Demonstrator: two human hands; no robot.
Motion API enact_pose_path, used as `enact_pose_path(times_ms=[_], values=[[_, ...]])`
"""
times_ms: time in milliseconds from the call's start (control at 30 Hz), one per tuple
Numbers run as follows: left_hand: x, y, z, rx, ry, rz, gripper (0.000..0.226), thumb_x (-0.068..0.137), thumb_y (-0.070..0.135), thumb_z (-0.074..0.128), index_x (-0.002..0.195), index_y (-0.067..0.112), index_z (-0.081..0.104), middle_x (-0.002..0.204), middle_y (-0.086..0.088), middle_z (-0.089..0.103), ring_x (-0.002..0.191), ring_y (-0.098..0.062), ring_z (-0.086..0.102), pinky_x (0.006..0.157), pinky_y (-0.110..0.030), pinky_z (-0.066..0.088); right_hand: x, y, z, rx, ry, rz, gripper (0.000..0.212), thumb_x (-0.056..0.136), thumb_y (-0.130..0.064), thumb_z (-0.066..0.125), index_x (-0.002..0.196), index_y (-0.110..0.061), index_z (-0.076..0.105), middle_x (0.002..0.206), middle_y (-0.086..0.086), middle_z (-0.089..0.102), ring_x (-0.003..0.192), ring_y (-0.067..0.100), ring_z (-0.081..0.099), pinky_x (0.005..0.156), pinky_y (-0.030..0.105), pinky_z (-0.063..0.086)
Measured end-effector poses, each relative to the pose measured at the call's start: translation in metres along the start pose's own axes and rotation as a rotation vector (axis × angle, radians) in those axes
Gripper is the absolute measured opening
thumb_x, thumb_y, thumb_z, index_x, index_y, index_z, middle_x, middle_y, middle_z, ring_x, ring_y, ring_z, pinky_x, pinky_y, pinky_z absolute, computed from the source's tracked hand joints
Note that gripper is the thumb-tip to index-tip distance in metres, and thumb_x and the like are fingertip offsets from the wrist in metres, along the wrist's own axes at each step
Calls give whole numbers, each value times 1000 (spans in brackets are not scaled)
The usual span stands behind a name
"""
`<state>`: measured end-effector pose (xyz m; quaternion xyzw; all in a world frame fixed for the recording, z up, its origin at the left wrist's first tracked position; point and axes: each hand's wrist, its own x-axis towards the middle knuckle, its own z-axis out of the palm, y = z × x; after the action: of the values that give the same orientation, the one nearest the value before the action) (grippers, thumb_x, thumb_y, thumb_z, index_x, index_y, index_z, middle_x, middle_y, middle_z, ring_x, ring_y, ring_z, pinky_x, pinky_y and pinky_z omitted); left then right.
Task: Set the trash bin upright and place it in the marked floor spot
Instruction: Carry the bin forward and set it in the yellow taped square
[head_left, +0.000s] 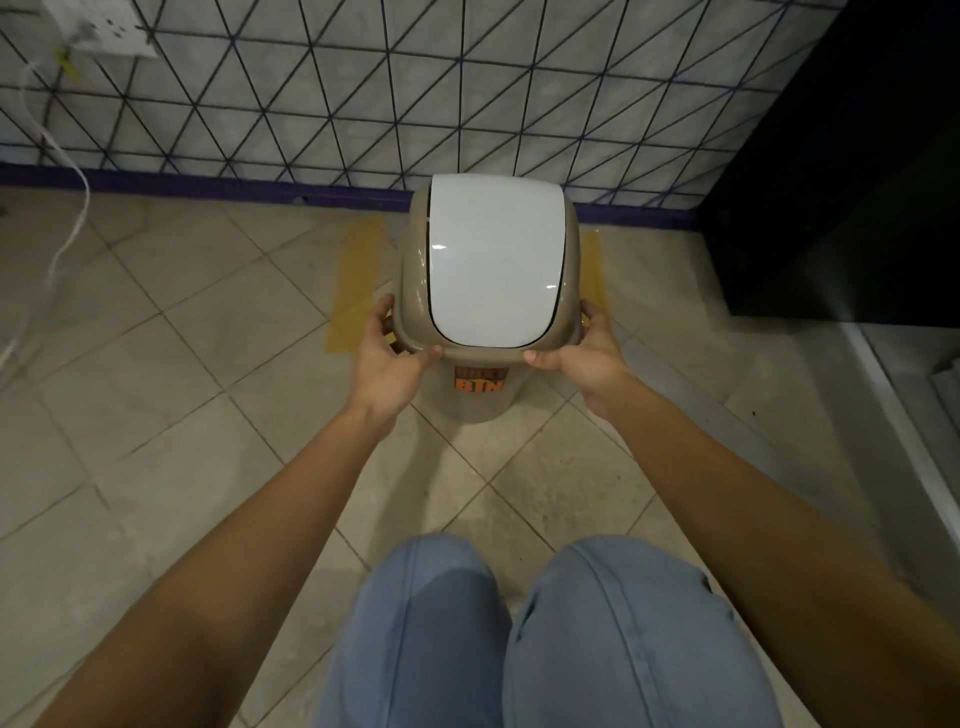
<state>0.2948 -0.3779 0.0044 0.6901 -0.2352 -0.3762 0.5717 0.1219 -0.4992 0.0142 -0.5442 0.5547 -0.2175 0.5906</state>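
Note:
A beige trash bin (480, 400) with a white swing lid (493, 260) stands upright on the tiled floor, seen from above, with an orange label on its front. It sits between strips of yellow tape (358, 280) that mark a spot on the floor by the wall; a second strip (595, 265) shows on its right. My left hand (387, 358) grips the left side of the bin's top rim. My right hand (589, 353) grips the right side of the rim. Both thumbs rest on the front edge.
A tiled wall with a dark purple skirting (208, 184) runs close behind the bin. A black cabinet (841, 182) stands at the right. A white cable (62, 156) hangs from a wall socket (98, 26) at the left. My knees in blue jeans (545, 639) are below.

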Motion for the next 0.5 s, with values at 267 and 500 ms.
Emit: enact_pose_path(times_ms=[267,500], values=[[21,7,2,-16,8,4,81,78,2,71,143,21,27,121,5,50,103,-12,54,76,-17,49,14,-10,2,-2,-1,-10,109,62,-1,82,145,-21,14,148,3,36,133,22,38,111,39,32],[35,9,6,-31,25,8,81,77,3,71,143,21,27,126,3,49,109,-16,52,90,-28,47,27,-16,4,18,-7,-30,107,63,1,81,145,-20,15,148,4,36,132,21,38,104,32,34]])
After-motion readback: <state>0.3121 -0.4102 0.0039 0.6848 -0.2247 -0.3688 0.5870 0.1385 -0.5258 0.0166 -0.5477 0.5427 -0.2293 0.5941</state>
